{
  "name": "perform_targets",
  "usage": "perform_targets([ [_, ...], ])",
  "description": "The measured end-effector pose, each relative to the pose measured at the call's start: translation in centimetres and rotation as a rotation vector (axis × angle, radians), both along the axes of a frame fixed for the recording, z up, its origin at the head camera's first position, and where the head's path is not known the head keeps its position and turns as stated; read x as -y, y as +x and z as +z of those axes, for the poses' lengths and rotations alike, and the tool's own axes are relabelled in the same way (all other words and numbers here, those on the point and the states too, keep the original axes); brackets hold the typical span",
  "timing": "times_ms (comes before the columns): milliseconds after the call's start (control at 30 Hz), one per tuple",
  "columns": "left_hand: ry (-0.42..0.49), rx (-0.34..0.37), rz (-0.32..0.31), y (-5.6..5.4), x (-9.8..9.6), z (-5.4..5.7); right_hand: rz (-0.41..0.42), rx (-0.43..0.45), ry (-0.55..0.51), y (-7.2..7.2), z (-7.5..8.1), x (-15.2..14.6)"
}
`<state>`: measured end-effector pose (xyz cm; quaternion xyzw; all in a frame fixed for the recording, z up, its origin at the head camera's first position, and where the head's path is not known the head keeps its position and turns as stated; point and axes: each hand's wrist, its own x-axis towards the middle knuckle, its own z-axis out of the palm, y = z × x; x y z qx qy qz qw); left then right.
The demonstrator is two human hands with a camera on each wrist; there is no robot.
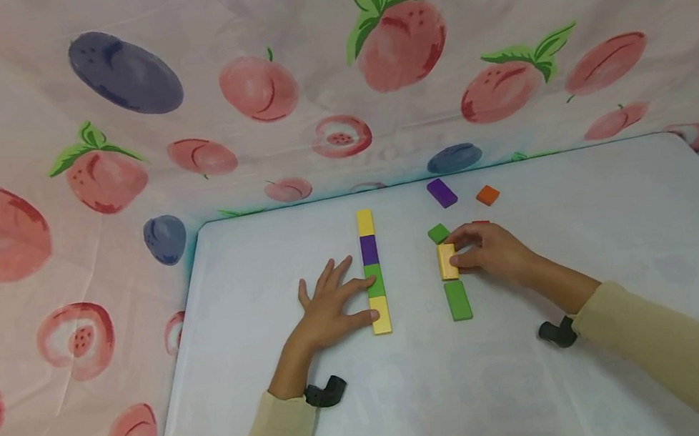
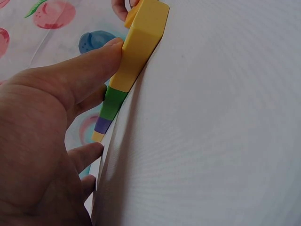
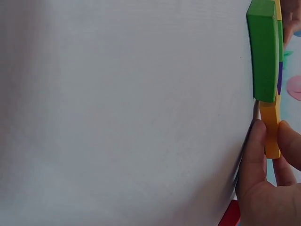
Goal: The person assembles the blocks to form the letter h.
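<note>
— Holding anything with your left hand (image 1: 327, 307)?
— No. Its fingers lie straight and spread, pressed against the side of the finished row (image 1: 372, 271), touching its near yellow and green pieces.
— And your right hand (image 1: 489, 251)?
— It pinches the yellow block (image 1: 447, 261), which lies flat on the white table (image 1: 584, 234) just beyond the green block (image 1: 459, 300), a small gap between them.
— So where are you?
— Second row, second piece, I'd judge. Next calls for butting it end to end, then reaching farther for the small green piece (image 1: 438, 234), purple block (image 1: 441, 192) or orange one (image 1: 487, 195).
</note>
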<state>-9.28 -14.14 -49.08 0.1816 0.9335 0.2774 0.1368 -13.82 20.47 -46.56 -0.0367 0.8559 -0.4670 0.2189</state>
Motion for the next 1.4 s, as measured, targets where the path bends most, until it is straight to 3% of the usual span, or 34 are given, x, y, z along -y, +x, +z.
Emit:
perform_targets([
  [400, 0.011, -0.008, 0.000, 0.01, 0.04, -0.06, 0.040, -0.140, 0.181, -0.06, 0.10, 0.28],
  [1033, 0.016, -0.005, 0.001, -0.04, -0.04, 0.14, 0.117, -0.051, 0.213, -0.58, 0.49, -0.24],
  [1400, 0.020, -0.016, -0.004, 0.07, 0.03, 0.06, 0.122, -0.057, 0.182, -0.48, 0.08, -0.45],
])
